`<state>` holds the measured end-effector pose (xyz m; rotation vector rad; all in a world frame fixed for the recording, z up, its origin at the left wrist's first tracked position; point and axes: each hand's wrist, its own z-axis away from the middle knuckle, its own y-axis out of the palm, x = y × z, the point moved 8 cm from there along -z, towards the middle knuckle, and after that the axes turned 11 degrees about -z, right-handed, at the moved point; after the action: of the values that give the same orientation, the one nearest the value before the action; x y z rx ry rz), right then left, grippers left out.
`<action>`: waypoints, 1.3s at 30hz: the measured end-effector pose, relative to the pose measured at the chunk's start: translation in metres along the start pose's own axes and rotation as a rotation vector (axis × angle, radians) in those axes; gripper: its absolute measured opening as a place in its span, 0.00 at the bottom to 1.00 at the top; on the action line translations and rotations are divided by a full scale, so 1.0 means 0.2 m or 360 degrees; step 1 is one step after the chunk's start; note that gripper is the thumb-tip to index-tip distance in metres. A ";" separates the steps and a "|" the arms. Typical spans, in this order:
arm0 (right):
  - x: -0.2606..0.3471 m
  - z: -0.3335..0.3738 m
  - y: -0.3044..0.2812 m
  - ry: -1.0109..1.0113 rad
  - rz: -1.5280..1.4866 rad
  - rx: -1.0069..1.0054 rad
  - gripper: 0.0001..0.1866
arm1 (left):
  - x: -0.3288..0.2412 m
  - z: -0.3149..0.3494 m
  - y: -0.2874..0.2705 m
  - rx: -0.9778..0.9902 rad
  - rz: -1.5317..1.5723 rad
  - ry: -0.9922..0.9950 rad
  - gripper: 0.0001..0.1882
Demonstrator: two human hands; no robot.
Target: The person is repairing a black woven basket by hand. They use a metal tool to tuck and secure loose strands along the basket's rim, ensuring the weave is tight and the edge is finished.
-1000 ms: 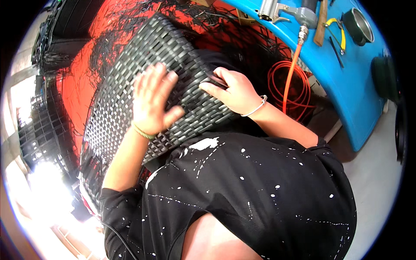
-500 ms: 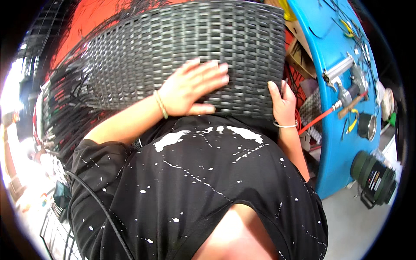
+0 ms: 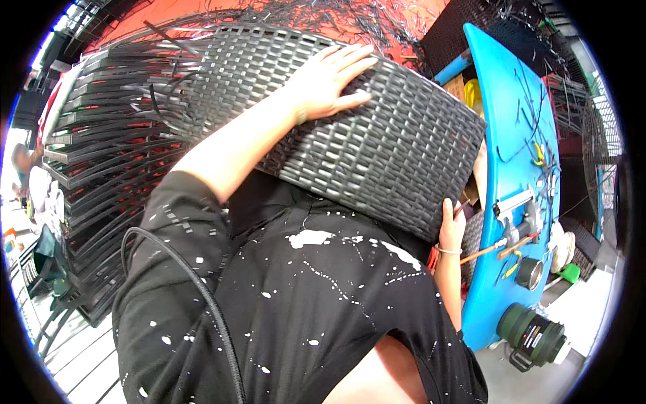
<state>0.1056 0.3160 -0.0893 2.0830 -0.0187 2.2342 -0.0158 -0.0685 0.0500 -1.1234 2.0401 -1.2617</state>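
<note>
The black panel (image 3: 383, 155) lies before the person's body. The left hand (image 3: 324, 84) rests on the panel's upper part with fingers spread, gripping nothing. The right hand (image 3: 452, 229) is at the panel's near right corner; its fingers are partly hidden, so I cannot tell whether it grasps the edge.

For good handling, I think, the left palm should press flat and evenly, so that the panel does not slide while the corner is handled. The strips (image 3: 111, 175), left of the panel, could tangle if it turns quickly. The table (image 3: 479, 303), right of the panel, seems near enough to be knocked.
</note>
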 end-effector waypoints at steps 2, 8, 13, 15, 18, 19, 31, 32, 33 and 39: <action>0.00 0.00 -0.02 0.0078 -0.0147 0.0008 0.19 | 0.03 0.21 -0.17 0.0136 0.0027 0.0010 0.37; 0.06 -0.10 -0.12 0.0218 0.0160 0.0028 0.22 | -0.03 0.72 -0.12 0.0651 0.0224 0.0136 0.41; 0.12 -0.14 -0.11 0.0060 0.0255 0.0115 0.22 | 0.23 0.48 -0.02 0.0471 -0.0045 0.0085 0.40; 0.11 -0.14 -0.16 0.0072 0.0290 0.0080 0.21 | 0.34 0.36 0.00 0.0350 -0.0079 0.0009 0.38; 0.11 -0.17 -0.11 0.0060 0.0176 0.0096 0.21 | 0.45 0.28 0.02 0.0323 -0.0201 -0.0033 0.36; 0.15 -0.18 -0.08 0.0015 0.0255 0.0104 0.22 | 0.46 0.29 0.02 0.0304 -0.0209 -0.0021 0.35; 0.11 -0.34 -0.34 0.0105 0.0595 -0.0120 0.25 | 0.84 0.73 -0.21 0.0047 -0.0462 -0.0551 0.26; 0.05 -0.31 -0.45 0.0200 0.0799 -0.0170 0.24 | 0.80 0.79 -0.19 -0.0011 -0.0346 -0.0589 0.26; -0.01 -0.29 -0.48 0.0415 0.0534 -0.0091 0.37 | 0.62 0.71 -0.26 -0.0115 -0.0311 -0.0382 0.27; 0.04 -0.31 -0.51 0.0171 0.0715 -0.0333 0.28 | 0.45 0.72 -0.06 0.0288 -0.0226 -0.0001 0.32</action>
<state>0.0510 0.4219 -0.0905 1.9944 -0.7482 2.4416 0.0473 -0.2182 -0.0044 -1.1988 1.8299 -1.4819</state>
